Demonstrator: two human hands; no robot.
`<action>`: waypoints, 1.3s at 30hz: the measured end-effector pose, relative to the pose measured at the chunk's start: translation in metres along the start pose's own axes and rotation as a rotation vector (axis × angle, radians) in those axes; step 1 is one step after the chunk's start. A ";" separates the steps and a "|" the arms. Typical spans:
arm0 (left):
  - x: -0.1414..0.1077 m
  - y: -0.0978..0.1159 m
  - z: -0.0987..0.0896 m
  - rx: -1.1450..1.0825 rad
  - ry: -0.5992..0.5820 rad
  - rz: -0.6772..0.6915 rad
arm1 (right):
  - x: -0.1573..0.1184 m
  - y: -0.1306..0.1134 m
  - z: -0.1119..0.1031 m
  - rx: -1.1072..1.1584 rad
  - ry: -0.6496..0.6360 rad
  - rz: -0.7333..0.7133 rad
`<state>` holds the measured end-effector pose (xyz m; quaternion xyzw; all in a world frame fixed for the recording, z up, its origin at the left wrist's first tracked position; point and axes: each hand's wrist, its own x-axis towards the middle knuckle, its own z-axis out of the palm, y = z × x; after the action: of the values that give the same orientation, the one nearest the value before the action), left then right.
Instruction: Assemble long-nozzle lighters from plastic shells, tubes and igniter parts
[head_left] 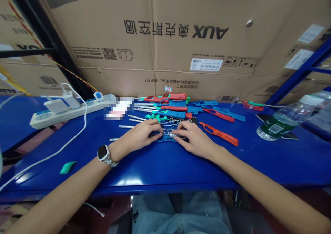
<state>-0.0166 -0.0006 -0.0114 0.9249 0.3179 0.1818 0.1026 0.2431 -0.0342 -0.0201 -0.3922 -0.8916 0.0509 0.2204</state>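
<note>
An opened long-nosed lighter with a blue casing half (pixel 169 138) lies on the blue table in front of me. Thin wires and small parts are exposed in its middle. My left hand (pixel 145 134) is closed on its left part, with the thumb and fingers pinched near the wires. From the right, my right hand (pixel 195 137) pinches at the inner parts; its fingertips partly hide what they hold. Just beyond my hands lie other opened lighters with bare metal tubes (pixel 126 126) and green trigger pieces (pixel 157 117).
Behind them is a pile of red and blue lighters (pixel 170 114). Loose casing halves, one orange-red (pixel 219 134), lie to the right, before a water bottle (pixel 280 120). At left are a power strip (pixel 74 111), a white cable and a green piece (pixel 68 167). Cardboard boxes (pixel 155 61) stand behind.
</note>
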 end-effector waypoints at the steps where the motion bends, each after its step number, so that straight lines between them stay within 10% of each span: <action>1: 0.000 0.001 0.001 0.003 0.015 0.009 | 0.000 0.000 0.000 -0.008 0.002 -0.006; 13: 0.002 0.014 0.010 0.103 0.165 0.149 | -0.001 0.005 0.004 0.017 0.010 -0.011; 39: 0.011 0.017 0.003 -0.004 0.025 0.012 | 0.005 0.003 0.006 0.180 0.033 0.100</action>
<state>0.0021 -0.0073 -0.0060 0.9243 0.3130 0.1946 0.0994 0.2396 -0.0283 -0.0247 -0.4154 -0.8590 0.1354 0.2669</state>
